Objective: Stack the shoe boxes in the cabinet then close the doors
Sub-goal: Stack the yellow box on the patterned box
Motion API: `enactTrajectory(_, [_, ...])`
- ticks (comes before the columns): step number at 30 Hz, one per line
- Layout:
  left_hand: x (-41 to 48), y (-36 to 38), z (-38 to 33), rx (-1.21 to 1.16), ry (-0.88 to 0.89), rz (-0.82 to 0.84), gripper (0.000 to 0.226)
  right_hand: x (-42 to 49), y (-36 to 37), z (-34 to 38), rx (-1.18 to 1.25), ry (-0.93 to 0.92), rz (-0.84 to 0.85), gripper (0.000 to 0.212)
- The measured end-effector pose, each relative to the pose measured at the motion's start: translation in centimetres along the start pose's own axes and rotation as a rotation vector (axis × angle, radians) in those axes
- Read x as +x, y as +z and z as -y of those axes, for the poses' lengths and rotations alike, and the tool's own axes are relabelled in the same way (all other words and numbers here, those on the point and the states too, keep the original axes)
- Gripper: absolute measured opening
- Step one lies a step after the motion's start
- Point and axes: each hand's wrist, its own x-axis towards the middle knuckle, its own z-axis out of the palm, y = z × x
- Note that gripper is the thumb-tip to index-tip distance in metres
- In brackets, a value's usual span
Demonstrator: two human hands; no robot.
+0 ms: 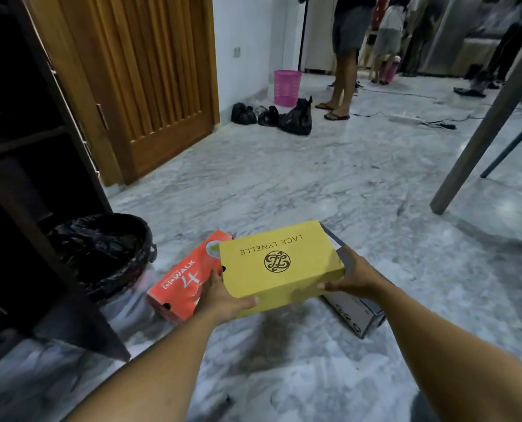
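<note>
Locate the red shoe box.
Head view, lower left of centre: the red shoe box lies on the floor between the black-lined bin and the yellow box, which the left hand and right hand hold, hiding its right end.

Yellow box: lid on, "LACE LYNELLE" print upside down to you, tilted, off the floor, your left hand and right hand gripping its ends. Red-orange box lies closed on the floor just left. Grey box lies partly hidden below it, right. Dark cabinet stands open at far left, shelves showing.
</note>
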Motion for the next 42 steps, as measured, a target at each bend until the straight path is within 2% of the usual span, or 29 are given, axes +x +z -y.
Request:
enactTrajectory(7, [2.9, 0.8, 1.5, -0.038, -0.051, 0.041, 0.161, 1.9, 1.1, -1.1, 0.050, -0.019, 0.019, 0.162])
enactTrajectory(9, [3.6, 1.3, 1.8, -0.044, -0.035, 0.047, 0.148, 2.5, 1.3, -1.1, 0.111, -0.018, 0.030, 0.164])
enactTrajectory(13, [4.5, 2.3, 2.0, -0.071, 0.034, 0.072, 0.116, 5.4, 2.5, -3.8, 0.185, -0.025, 0.084, 0.150])
enactTrajectory(15, [4.7, 2.5, 1.8, -0.097, 0.062, 0.066, 0.109, 5.9, 2.7, -4.1, 0.210, -0.027, 0.085, 0.151])
enactTrajectory(19, [5.2, 2.1, 1.6, -0.153, 0.053, -0.026, 0.115, 3.8, 1.8, -1.4, 0.251, -0.033, -0.010, 0.143])
enactTrajectory(21, [4.7, 1.3, 0.6, -0.187, 0.060, -0.073, 0.112, 1.9, 1.1, 0.8, 0.266, -0.014, -0.058, 0.143])
enactTrajectory(24, [3.2, -0.3, -1.8, -0.237, 0.127, -0.170, 0.107, -0.8, 0.4, 3.4, 0.353, 0.023, -0.108, 0.132])
enactTrajectory(26, [1.8, -1.9, -3.7, -0.251, 0.180, -0.283, 0.115, -2.4, 0.0, 5.1, 0.397, 0.027, -0.163, 0.130])
enactTrajectory(29, [-1.5, -5.2, -7.0, -0.274, 0.258, -0.360, 0.117, -5.7, -1.0, 8.5, 0.487, -0.038, -0.280, 0.106])
enactTrajectory(31, [-4.3, -7.9, -9.4, -0.312, 0.315, -0.382, 0.108, -8.1, -2.0, 10.8, 0.547, -0.117, -0.348, 0.091])
enactTrajectory(33, [-6.9, -10.7, -11.1, -0.380, 0.382, -0.417, 0.096, -10.7, -3.1, 13.3, 0.600, -0.199, -0.441, 0.085])
enactTrajectory(35, [-10.2, -13.8, -12.4, -0.416, 0.457, -0.462, 0.088, -14.2, -4.2, 16.2, 0.657, -0.265, -0.490, 0.087])
enactTrajectory(36, [-11.8, -15.3, -12.9, -0.433, 0.488, -0.480, 0.092, -16.0, -4.9, 17.5, 0.686, -0.297, -0.504, 0.089])
enactTrajectory(39, [-17.5, -19.6, -14.6, -0.434, 0.564, -0.525, 0.133, -21.4, -7.2, 21.8, 0.732, -0.419, -0.505, 0.102])
enactTrajectory(41, [-21.2, -22.4, -15.3, -0.413, 0.626, -0.587, 0.136, -24.7, -8.6, 25.1, 0.724, -0.507, -0.515, 0.124])
enactTrajectory(42, [-23.1, -23.8, -15.5, -0.402, 0.664, -0.625, 0.134, -26.2, -9.1, 26.7, 0.697, -0.545, -0.530, 0.128])
